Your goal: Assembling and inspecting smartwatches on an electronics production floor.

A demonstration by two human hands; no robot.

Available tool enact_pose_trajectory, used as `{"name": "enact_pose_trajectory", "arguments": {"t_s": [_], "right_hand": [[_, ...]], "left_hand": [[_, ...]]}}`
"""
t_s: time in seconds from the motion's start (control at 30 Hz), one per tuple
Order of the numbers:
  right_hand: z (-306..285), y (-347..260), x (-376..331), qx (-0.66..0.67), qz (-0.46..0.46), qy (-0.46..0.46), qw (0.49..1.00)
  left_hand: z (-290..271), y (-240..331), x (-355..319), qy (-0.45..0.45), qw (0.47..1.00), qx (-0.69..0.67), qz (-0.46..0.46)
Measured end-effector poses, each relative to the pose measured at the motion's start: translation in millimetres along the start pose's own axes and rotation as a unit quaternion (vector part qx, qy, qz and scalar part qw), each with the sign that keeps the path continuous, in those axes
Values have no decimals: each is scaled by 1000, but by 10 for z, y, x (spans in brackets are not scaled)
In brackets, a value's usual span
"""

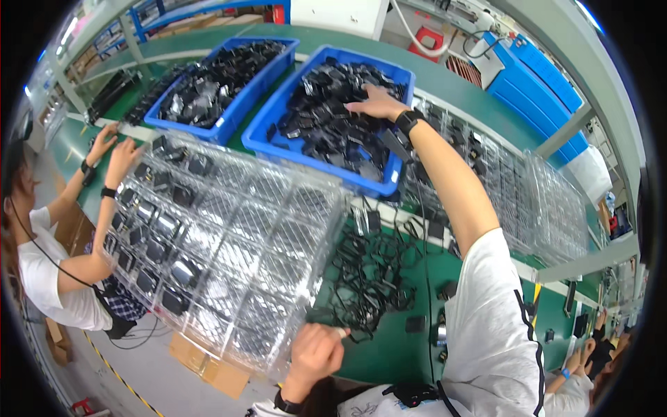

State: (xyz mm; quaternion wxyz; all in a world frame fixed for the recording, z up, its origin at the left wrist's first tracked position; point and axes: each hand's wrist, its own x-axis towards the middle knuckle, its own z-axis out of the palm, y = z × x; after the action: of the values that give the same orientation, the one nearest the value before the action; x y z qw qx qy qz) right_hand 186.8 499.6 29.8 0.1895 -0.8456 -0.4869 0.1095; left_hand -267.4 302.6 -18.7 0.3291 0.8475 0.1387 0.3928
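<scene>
"Where was the right grip [383, 103]?"

"Over the nearer blue bin [267, 121], palm down, thumb spread from the fingers. It looked open; I couldn't tell whether the fingertips had touched a piece. The black pieces [326, 104] lay heaped right under it and to its left."

"And the left grip [317, 353]?"

"Well apart, closer to the body, with its fingers loosely curled. I couldn't tell whether they held anything. Just beyond its fingertips a tangle of black cables [368, 278] lay on the green bench [389, 347]."

"What stood to its left?"

"A clear compartment tray [278, 264], its near right corner just beside that grip. I couldn't see for certain whether they touched. The compartments closest to the grip looked bare, while black devices [167, 226] sat in those farther left."

"Was anyone else there?"

"Yes, a co-worker's hands [114, 149] were at the tray's far left end, well away from both grips."

"Anything more around the right one?"

"A second blue bin [258, 94], also full of dark pieces, stood to its left. To its right, closer to the body, were clear trays [556, 208]. A black wristband [408, 121] circled the wrist right behind it."
</scene>
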Motion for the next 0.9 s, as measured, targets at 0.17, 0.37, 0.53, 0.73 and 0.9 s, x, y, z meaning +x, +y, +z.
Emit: {"name": "enact_pose_trajectory", "arguments": {"t_s": [0.17, 0.37, 0.53, 0.73, 0.9], "right_hand": [[56, -74, 264, -63, 24, 23, 997], [61, -278, 400, -119, 30, -6, 992], [105, -310, 586, -73, -43, -29, 996], [63, -344, 689, -101, -146, -32, 984], [253, -308, 735, -133, -131, 22, 982]], "left_hand": [[18, -30, -44, 0, 1000, -16, -11], [15, 63, 24, 3, 999, -45, -13], [-31, 49, 84, -7, 997, -71, -28], [-21, 27, 95, -18, 994, -98, -42], [-41, 15, 97, -16, 994, -101, -46]]}}
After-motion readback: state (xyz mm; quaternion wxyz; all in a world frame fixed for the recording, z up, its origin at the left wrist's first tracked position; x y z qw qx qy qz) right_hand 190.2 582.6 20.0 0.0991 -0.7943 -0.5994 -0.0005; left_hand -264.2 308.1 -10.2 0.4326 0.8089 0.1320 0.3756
